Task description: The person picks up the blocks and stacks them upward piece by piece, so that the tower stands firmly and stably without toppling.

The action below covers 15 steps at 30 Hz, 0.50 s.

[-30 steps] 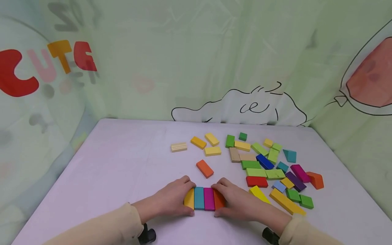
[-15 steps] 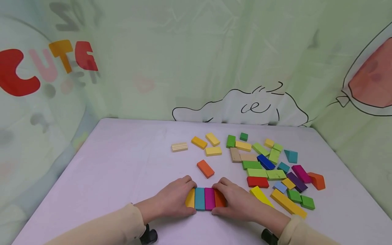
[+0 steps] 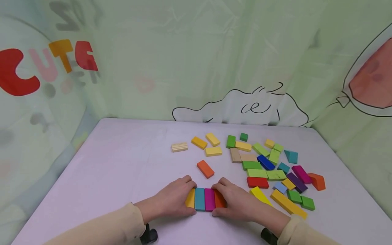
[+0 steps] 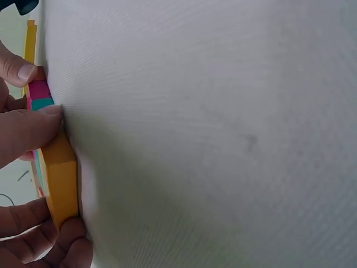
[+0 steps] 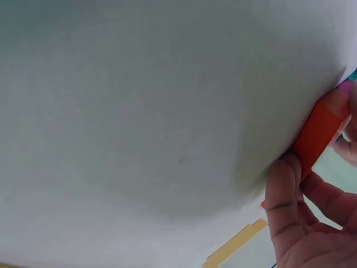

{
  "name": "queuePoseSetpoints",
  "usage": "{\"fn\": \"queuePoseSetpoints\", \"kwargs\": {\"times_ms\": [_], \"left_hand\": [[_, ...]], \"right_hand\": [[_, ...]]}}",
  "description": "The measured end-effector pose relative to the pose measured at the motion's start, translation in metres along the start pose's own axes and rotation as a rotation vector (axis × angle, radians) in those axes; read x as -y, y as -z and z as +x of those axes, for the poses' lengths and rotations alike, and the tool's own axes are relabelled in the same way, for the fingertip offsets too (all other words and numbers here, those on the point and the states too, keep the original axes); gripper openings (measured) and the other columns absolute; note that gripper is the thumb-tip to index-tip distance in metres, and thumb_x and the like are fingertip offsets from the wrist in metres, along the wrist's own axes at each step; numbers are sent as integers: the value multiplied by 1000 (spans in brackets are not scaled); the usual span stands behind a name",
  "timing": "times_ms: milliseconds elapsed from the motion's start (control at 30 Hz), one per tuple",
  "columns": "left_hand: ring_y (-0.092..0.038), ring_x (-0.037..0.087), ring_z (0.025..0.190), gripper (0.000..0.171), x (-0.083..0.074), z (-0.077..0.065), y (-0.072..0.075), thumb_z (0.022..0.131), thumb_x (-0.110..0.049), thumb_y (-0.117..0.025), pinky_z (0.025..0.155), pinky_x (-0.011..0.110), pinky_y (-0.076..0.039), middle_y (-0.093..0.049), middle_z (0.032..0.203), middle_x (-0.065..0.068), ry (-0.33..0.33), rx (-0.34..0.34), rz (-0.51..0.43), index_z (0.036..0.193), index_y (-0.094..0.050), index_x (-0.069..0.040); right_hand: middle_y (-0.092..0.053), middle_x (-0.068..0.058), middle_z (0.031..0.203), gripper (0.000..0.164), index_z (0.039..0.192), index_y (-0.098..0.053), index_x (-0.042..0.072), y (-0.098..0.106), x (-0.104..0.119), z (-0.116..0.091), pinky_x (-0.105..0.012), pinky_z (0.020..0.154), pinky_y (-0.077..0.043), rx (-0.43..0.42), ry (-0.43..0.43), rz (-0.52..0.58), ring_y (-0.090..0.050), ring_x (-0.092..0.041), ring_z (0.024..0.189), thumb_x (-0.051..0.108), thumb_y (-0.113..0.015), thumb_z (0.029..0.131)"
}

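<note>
Four-sided wooden blocks lie side by side in a short row in the head view: a yellow block [image 3: 190, 198], a teal block [image 3: 200, 199], a magenta block [image 3: 209, 199] and an orange block [image 3: 219, 199]. My left hand [image 3: 175, 197] grips the yellow one at the row's left end, thumb at the near end and fingers at the far end. At the right end my right hand [image 3: 237, 200] holds the orange one the same way. The left wrist view shows the yellow block's outer side between thumb and fingers; the right wrist view shows the orange one's.
Beyond the row lies a loose orange block [image 3: 205, 169]. Farther back are a striped wooden block [image 3: 179, 147] and several yellow blocks. Many coloured blocks spread over the right side, including a red block [image 3: 257, 182] and a long yellow block [image 3: 288, 203] near my right forearm.
The head view has shifted very slightly. My right thumb has slid a little left along the row's near side; both hands otherwise keep their hold and the blocks stay together.
</note>
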<state>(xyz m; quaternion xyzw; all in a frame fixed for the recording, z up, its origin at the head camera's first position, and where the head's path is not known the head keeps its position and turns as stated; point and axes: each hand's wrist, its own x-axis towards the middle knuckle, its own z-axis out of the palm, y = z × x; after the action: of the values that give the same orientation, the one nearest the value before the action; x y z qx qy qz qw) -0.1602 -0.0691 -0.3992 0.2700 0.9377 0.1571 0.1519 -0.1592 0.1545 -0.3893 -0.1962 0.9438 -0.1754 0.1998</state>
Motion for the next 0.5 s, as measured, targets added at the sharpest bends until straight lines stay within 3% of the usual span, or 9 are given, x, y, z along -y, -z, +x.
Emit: {"fn": "queuePoseSetpoints", "kwargs": {"times_ms": [267, 500], "left_hand": [[-56, 13, 107, 84, 9, -8, 12, 76, -48, -88, 99, 32, -57, -58, 128, 5, 28, 24, -72, 144, -55, -9], [-56, 20, 114, 86, 18, -12, 15, 74, -47, -90, 104, 40, -55, -58, 130, 8, 59, 15, -118, 142, -55, -7]], "right_hand": [[-62, -4, 124, 73, 141, -58, 15, 22, -4, 2, -39, 84, -62, 14, -12, -24, -60, -16, 103, 44, -86, 79], [-69, -6, 111, 61, 137, -60, 9, 42, -6, 31, -35, 81, -61, -54, -12, -143, -63, -17, 97, 36, -82, 86]]}}
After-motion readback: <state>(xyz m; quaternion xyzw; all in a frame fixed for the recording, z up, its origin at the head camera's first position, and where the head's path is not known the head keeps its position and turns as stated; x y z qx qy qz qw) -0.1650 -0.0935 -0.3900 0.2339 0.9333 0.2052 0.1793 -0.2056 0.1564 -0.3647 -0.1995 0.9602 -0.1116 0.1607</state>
